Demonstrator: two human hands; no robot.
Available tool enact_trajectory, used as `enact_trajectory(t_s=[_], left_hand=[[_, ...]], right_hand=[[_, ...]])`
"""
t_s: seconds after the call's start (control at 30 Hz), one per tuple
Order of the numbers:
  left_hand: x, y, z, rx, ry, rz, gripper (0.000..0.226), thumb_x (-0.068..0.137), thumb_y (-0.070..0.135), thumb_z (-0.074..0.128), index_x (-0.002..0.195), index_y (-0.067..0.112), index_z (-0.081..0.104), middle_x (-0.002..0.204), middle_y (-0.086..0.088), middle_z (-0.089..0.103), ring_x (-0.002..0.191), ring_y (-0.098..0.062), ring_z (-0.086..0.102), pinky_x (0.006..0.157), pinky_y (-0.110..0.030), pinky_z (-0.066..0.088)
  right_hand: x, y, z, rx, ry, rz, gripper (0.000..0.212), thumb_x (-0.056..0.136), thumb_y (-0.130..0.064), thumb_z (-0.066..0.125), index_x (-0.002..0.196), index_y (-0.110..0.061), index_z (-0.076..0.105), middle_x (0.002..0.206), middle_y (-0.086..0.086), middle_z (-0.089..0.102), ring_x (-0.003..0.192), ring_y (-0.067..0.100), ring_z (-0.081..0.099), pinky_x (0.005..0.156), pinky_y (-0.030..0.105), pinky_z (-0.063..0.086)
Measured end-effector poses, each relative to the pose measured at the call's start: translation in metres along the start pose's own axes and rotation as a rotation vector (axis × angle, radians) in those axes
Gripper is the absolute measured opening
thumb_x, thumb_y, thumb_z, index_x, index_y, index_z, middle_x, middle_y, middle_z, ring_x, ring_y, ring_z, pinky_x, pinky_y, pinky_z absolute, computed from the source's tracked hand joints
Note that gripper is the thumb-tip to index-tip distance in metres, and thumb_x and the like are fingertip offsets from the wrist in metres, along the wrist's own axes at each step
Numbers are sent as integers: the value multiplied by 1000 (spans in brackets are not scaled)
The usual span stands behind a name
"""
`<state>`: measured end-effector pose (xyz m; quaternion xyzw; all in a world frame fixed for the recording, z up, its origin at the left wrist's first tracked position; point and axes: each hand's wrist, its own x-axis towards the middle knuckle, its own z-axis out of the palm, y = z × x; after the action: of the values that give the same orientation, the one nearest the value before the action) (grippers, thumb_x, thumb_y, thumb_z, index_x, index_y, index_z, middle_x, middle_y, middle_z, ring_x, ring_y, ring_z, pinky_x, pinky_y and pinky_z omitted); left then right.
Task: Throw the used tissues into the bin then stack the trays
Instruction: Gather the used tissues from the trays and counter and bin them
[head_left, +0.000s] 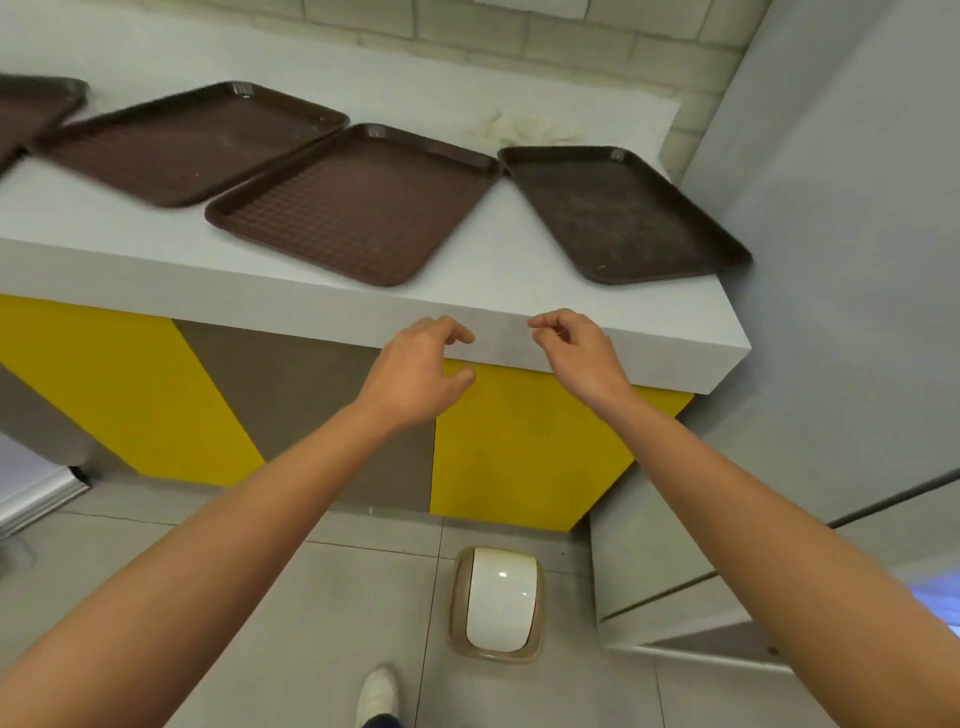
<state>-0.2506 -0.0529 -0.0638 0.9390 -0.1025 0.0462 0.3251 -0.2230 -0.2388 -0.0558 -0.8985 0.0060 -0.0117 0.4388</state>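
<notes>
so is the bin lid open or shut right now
Shut: the white swing lid sits flush inside the tan rim of the bin, covering the opening, and nothing inside shows.

**Setting:** a self-service eating place of the canteen or fast-food kind, at a tray-return point. This is shown by:

- Four brown serving trays (353, 208) are laid flat beyond the left hand (415, 374) and right hand (582, 353). They lie on a pale counter (519, 296) whose front edge is seen just behind both hands.
- The counter front (519, 447), below the hands, is panelled in slanted yellow and brown blocks.
- A swing-lid bin (496, 603) is set on the grey tiled floor (260, 597), low beneath both hands and nearer the person.
- A pale tiled wall (519, 31) is seen far beyond the trays.
- A plain grey partition (831, 208) is seen right of the right hand.
</notes>
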Motion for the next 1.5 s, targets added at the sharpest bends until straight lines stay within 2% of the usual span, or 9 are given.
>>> enact_trajectory(t_s=[0.23,0.37,0.57,0.83,0.97,1.13,1.37,1.5], left_hand=[[72,-20,-58,24,87,62,38,86,29,60,122,21,54,121,-1,55,110,-16,53,88,-28,42],[120,-39,-81,41,83,77,40,86,31,61,125,23,51,125,0,51,106,-15,54,83,-24,41],[190,-63,-99,0,71,92,44,85,32,63,126,23,47,128,1,45,98,-13,54,82,-27,45],[272,-87,-85,-39,25,82,44,85,34,62,125,24,47,126,2,46,95,-11,52,79,-25,42],[324,-94,-72,-33,28,72,44,85,33,62,125,23,47,125,2,47,93,-12,53,80,-26,43],[387,-93,-58,-40,16,54,43,86,32,61,125,20,48,127,-2,47,102,-16,54,86,-29,46],[455,-89,-40,10,26,90,44,86,31,60,127,18,46,127,-6,48,97,-20,57,79,-27,44],[489,-90,-32,4,-1,67,45,86,30,59,127,19,45,129,-5,46,107,-23,55,86,-30,44]], right_hand=[[64,-47,8,-34,49,-56,25,94,-20,48,114,-16,63,117,2,61,99,11,54,85,23,39],[103,-72,17,-32,104,-62,27,95,-21,47,116,-16,62,119,1,58,99,8,51,87,23,40],[157,-84,25,-33,175,-14,26,95,-24,46,117,-20,60,124,0,53,101,6,48,88,23,39],[228,-74,29,-37,215,72,27,96,-25,48,121,-19,56,129,1,52,115,14,52,90,22,40],[277,-68,21,6,214,51,30,95,-22,49,123,-14,55,127,2,54,111,11,51,91,21,38],[334,-56,13,12,185,41,30,94,-21,51,123,-14,55,126,4,54,115,14,52,90,20,37],[412,-45,1,1,193,51,31,94,-22,51,123,-12,54,123,4,55,107,12,51,86,19,37],[454,-37,-5,-16,188,74,31,94,-20,50,124,-13,52,124,4,53,113,16,52,90,21,40]])
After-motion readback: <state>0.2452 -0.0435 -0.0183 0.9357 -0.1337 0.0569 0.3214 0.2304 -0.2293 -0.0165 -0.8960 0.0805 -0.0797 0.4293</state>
